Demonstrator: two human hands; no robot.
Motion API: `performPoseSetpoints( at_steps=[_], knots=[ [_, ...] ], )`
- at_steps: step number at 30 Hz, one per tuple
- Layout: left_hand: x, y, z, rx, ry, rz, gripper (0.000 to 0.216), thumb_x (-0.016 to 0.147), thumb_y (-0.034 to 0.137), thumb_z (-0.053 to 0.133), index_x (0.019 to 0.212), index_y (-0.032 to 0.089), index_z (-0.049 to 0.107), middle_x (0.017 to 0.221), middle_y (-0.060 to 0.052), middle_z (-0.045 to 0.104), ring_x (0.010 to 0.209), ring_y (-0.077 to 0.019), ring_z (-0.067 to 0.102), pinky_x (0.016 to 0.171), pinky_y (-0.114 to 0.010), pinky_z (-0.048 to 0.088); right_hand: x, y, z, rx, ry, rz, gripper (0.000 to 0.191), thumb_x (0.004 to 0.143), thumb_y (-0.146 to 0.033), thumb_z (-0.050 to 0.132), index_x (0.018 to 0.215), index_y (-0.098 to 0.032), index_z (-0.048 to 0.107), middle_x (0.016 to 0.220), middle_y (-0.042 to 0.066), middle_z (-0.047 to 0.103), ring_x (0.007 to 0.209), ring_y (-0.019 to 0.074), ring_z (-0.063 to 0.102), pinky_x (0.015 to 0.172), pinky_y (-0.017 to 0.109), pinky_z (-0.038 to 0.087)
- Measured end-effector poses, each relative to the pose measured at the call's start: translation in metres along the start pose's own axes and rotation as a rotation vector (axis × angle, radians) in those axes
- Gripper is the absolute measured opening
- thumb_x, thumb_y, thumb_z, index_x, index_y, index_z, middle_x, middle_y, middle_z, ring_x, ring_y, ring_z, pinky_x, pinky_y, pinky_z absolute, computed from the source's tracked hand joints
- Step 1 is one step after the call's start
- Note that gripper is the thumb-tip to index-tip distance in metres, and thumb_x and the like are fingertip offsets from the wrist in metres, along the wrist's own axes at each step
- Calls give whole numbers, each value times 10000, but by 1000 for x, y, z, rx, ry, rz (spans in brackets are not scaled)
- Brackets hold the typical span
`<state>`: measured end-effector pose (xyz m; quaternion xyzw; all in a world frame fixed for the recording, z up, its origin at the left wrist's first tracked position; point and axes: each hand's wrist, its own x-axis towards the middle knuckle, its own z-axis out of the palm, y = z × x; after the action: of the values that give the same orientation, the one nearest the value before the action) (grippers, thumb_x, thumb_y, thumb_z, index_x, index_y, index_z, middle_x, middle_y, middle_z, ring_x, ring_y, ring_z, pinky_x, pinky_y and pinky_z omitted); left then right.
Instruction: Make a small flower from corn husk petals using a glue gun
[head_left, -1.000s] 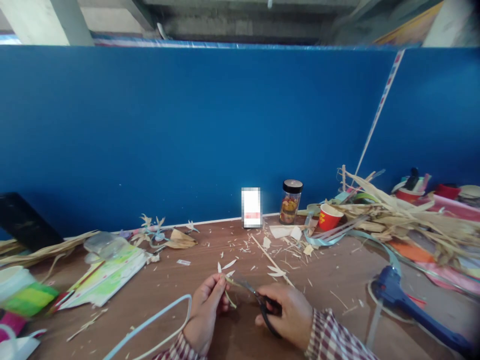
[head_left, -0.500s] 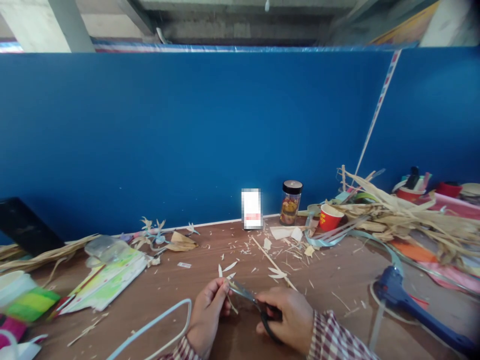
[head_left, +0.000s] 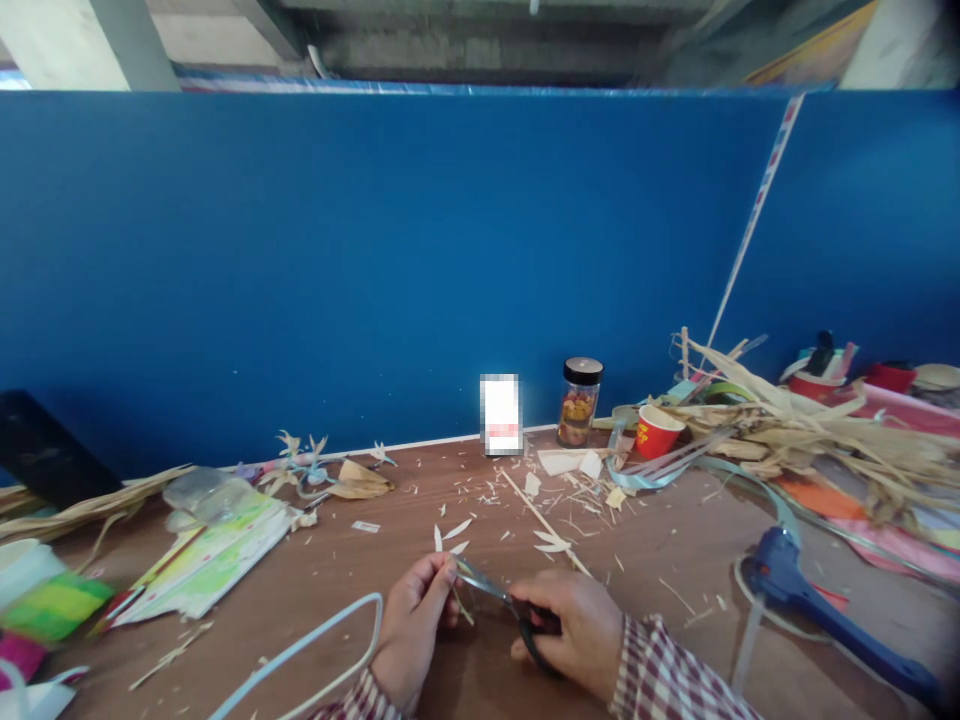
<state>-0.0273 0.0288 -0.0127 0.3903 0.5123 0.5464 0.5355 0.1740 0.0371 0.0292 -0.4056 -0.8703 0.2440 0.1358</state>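
Observation:
My left hand (head_left: 411, 620) is closed in a pinch on a small pale strip of dried husk (head_left: 463, 603) near the front of the wooden table (head_left: 345, 570). My right hand (head_left: 571, 630) grips black-handled scissors (head_left: 504, 602), whose blades point left and meet the strip right at my left fingertips. Cut pale slivers (head_left: 457, 530) lie on the table just beyond both hands. A checked sleeve covers each wrist.
A blue glue gun (head_left: 802, 600) lies at the right. A heap of dried husks (head_left: 810, 430), a red paper cup (head_left: 657, 432) and a black-lidded jar (head_left: 579, 402) stand behind. A light-blue cord loop (head_left: 315, 640) and green paper sheets (head_left: 217, 550) lie left, under a blue partition wall (head_left: 375, 260).
The scissor blades have come in closer to my left fingertips on the strip. Both hands stay in nearly the same place.

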Motion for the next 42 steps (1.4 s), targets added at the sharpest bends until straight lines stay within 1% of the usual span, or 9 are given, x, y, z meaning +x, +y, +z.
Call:
performPoseSetpoints(
  at_steps=[7,13,17,21,23,28,31,37,42],
  knots=[
    [-2,2,2,10,24,-5,247,688,390,596,717,149,555,462,67,465,402,-59,410,414,-167,339,2,6,10,-23,29,10,255,673,-449,618,740,-206,581,698,-28,568,660,112,485,553,193,279],
    [-3,5,3,-5,66,-7,269,643,401,630,715,148,572,538,45,526,405,-61,423,412,-179,362,1,5,8,5,27,8,238,683,-433,616,739,-204,577,697,-31,562,657,112,488,547,190,278],
    [-2,5,3,-20,82,-18,280,622,412,643,689,149,574,519,48,525,391,-57,417,408,-176,356,2,4,8,-12,38,27,244,679,-439,616,737,-205,580,693,-29,561,656,113,491,546,190,276],
    [-1,2,1,-27,80,-17,295,614,425,644,695,150,576,482,55,511,381,-58,410,403,-175,348,4,1,5,-33,-32,54,244,662,-427,632,741,-200,586,700,-23,568,652,117,493,529,190,269],
    [0,1,0,-25,73,-21,298,619,428,640,707,150,575,451,64,490,381,-63,415,404,-175,347,4,0,3,-37,-42,55,241,658,-420,640,731,-198,581,692,-25,564,645,114,491,523,187,267],
    [0,2,1,-28,81,-13,294,621,422,641,706,151,565,446,67,486,383,-63,420,405,-173,348,1,3,3,-9,12,-6,246,683,-439,615,745,-203,580,706,-28,574,663,111,499,552,185,287],
    [0,3,2,-20,97,-15,292,615,425,643,694,156,561,451,69,482,375,-65,422,396,-175,345,1,6,8,-9,26,14,240,664,-430,633,741,-207,588,711,-27,583,669,117,505,556,188,291],
    [0,1,2,-29,76,20,267,652,415,616,667,157,550,498,59,497,385,-59,426,399,-178,349,3,9,18,18,63,69,215,647,-392,648,753,-213,594,695,-31,580,647,118,492,550,192,292],
    [-1,7,0,-118,73,11,211,680,365,613,686,164,547,553,58,512,405,-42,417,404,-160,340,4,16,22,148,88,89,173,649,-345,650,726,-210,573,620,-60,516,581,93,439,515,183,271]
  ],
)
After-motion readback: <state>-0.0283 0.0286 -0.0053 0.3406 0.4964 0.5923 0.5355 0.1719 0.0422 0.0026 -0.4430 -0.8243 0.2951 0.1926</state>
